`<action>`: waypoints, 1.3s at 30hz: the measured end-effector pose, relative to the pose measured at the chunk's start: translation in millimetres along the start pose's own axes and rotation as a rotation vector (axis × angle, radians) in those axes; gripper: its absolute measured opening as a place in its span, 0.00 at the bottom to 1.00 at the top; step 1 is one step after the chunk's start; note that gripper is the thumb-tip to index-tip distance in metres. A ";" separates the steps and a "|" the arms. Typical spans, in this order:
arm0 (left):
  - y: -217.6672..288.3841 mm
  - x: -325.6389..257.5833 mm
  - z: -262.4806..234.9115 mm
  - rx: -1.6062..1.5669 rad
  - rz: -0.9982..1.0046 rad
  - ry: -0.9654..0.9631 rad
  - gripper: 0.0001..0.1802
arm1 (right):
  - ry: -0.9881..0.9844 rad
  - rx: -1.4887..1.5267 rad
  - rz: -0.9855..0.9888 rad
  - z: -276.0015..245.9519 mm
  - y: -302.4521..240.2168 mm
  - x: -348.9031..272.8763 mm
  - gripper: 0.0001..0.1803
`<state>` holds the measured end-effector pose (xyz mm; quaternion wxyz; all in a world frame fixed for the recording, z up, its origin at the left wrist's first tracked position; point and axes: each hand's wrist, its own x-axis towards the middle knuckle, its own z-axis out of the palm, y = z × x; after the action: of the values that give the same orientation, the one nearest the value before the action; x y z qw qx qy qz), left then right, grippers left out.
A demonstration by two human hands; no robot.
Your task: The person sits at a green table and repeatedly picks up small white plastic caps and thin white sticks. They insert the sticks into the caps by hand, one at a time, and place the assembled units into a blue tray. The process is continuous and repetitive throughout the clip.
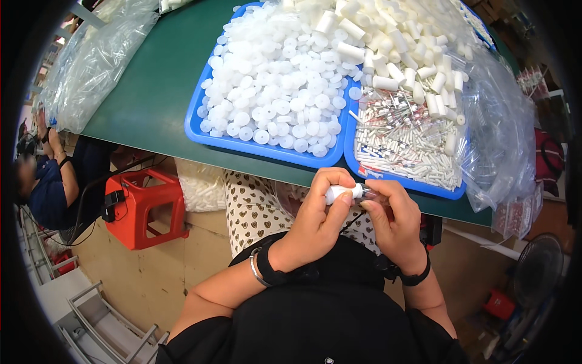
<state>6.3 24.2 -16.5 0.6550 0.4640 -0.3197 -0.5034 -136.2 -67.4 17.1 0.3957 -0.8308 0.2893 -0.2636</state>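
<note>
Just in front of the table edge, my left hand [321, 212] pinches a small white cylindrical piece [335, 193] between thumb and fingers. My right hand [394, 218] is closed beside it, gripping a clear tube-like piece [371, 195] that meets the white piece's right end. Fingers cover much of both, so how they join is hard to make out. Beyond my hands is a blue tray [267, 151] heaped with white translucent discs [273, 91]. A second blue tray [418, 185] holds thin white-and-red sticks [400, 139], with thick white foam cylinders [388, 82] piled over its far part.
Clear plastic bags lie on the green table [145, 103] at the left [91, 73] and right [497, 127]. A red stool [145, 209] stands on the floor at left, near another person [54, 176]. At lower right is a black fan [536, 273].
</note>
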 end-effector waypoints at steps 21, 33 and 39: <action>6.6 7.8 -6.8 -0.549 -0.304 -0.170 0.32 | -0.106 -0.079 -0.204 19.6 5.2 2.7 0.17; -15.9 -2.8 -7.8 -0.965 -0.407 -0.192 0.28 | -0.040 -0.214 -0.343 31.6 14.5 -5.9 0.11; -3.8 2.4 -8.9 -0.934 -0.445 -0.152 0.29 | 0.068 -0.169 -0.208 46.7 16.6 -6.3 0.14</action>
<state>13.5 24.2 -23.3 0.6443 0.1410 -0.0014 -0.7517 -113.9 -48.1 -23.3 0.2848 -0.8772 0.2360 -0.3060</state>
